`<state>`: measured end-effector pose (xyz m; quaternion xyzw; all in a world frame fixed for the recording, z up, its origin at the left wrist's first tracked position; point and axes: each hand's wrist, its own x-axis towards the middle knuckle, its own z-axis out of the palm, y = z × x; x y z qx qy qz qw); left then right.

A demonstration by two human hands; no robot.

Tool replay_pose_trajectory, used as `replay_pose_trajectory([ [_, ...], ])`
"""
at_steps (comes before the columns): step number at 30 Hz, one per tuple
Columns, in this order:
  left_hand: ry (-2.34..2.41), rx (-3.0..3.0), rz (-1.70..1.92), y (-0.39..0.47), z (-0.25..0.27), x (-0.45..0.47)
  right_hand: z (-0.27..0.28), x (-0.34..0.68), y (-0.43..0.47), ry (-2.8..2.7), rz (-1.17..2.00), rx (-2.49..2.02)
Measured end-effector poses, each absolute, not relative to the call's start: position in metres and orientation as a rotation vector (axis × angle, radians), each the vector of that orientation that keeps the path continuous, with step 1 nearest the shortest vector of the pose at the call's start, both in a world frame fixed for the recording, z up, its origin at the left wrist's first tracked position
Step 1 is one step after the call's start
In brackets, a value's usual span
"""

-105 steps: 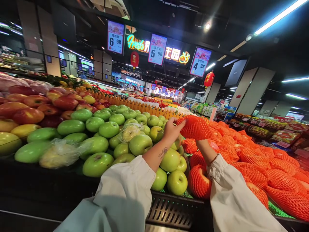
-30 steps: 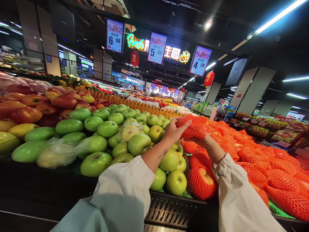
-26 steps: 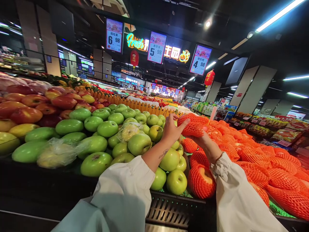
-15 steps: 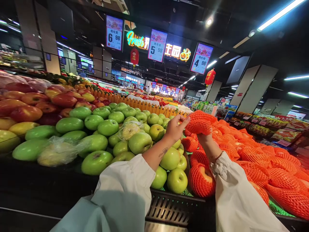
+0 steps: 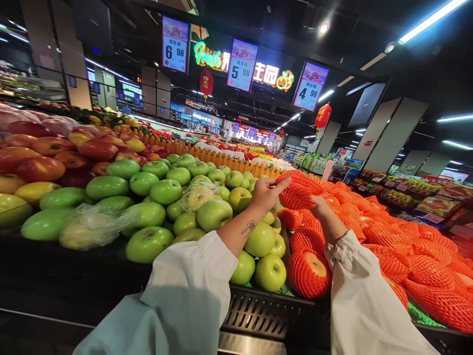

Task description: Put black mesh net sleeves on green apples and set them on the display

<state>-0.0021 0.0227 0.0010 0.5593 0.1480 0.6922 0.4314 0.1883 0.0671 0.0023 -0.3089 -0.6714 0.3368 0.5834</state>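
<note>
Supermarket display (image 5: pixel 258 292) was stacked with green apples (image 5: pixel 215 215). By the left hand (image 5: pixel 264 197), an orange foam-net sleeve (image 5: pixel 300 191) was pinched at its left end, long axis crosswise; its right end was met by the right hand (image 5: pixel 320 208), grip hidden.

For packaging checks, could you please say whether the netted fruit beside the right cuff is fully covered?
Partly: orange net wraps the fruit, but bare skin shows through.

The sleeves (image 5: pixel 194 278) are pale, the right cuff (image 5: pixel 345 247) gathered, the left-forearm tattoo (image 5: pixel 249 227) perhaps a bow.
</note>
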Motion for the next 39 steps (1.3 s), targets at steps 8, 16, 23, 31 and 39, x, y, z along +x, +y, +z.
replay_pose_trajectory([
  [8,0.465,0.9,1.727,0.025,0.004,-0.005,-0.003,0.174,0.061,-1.49,0.943,-0.679],
  [16,0.455,1.197,1.341,0.019,0.008,-0.002,0.01,0.166,0.057,-1.077,1.047,-0.431],
  [23,0.54,1.501,1.268,0.022,0.0,0.004,0.015,0.163,0.052,-0.947,1.08,-0.372],
  [31,0.775,1.709,1.448,0.045,-0.014,0.007,0.013,0.163,0.046,-1.17,1.026,-0.449],
  [39,0.735,2.185,1.599,0.029,-0.013,-0.006,0.004,0.171,0.051,-1.358,0.986,-0.744],
])
